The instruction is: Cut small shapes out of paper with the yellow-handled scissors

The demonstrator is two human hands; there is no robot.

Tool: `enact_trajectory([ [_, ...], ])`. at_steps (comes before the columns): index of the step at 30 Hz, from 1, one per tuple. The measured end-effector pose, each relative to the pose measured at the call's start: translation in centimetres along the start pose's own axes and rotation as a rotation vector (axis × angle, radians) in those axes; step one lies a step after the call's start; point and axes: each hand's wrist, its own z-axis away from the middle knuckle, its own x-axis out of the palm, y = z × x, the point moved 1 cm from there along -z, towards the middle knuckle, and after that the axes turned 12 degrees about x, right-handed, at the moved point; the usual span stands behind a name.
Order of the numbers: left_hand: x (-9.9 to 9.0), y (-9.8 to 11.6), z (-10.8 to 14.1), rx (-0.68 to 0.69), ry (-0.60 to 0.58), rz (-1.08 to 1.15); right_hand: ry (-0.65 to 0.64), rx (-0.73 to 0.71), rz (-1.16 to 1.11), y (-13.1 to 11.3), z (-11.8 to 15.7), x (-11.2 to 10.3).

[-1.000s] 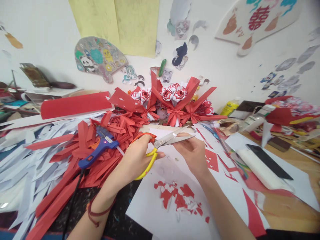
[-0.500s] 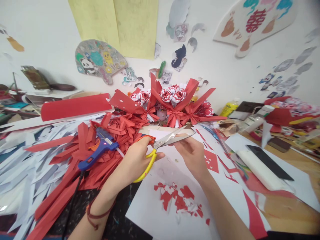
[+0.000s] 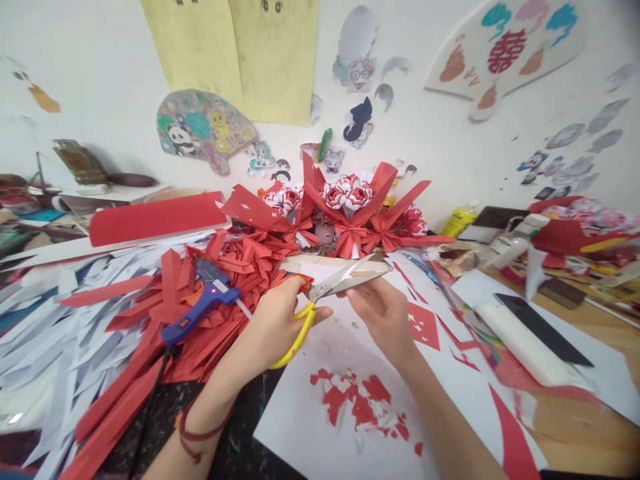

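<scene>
My left hand point(image 3: 275, 320) is closed round the yellow and orange handles of the scissors point(image 3: 327, 288), whose blades are parted and point right. The fingers of my right hand point(image 3: 383, 310) are bent together at the blades' tips; what they pinch is hidden or too small to name. Below both hands, red and white paper scraps point(image 3: 363, 403) lie on a white sheet point(image 3: 300, 420). A dark red cord bracelet circles my left wrist.
A blue glue gun point(image 3: 205, 300) rests on folded red paper strips point(image 3: 245, 257), with white strips point(image 3: 85, 333) further left. Red paper bouquets point(image 3: 350, 207) stand at the wall. On the right lie a black phone point(image 3: 543, 327) and a red cut square point(image 3: 423, 325).
The view has shifted slightly, so the scene sits a little lower. My hands and the scissors keep nearly the same places, with the blades still parted.
</scene>
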Motion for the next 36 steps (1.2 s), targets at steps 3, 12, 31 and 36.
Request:
enact_trajectory([
  [3,0.03,0.01,0.00,-0.003,-0.003,0.020,-0.021,0.008,-0.010,0.07,0.06,-0.02],
  [12,0.05,0.20,0.11,-0.026,-0.026,0.026,-0.007,0.013,-0.013,0.28,-0.06,-0.19],
  [31,-0.01,0.13,0.06,0.017,0.010,0.014,0.048,-0.004,-0.056,-0.43,-0.13,-0.21],
  [36,-0.13,0.28,0.07,0.028,0.023,0.017,0.023,-0.002,-0.086,-0.54,-0.25,-0.34],
])
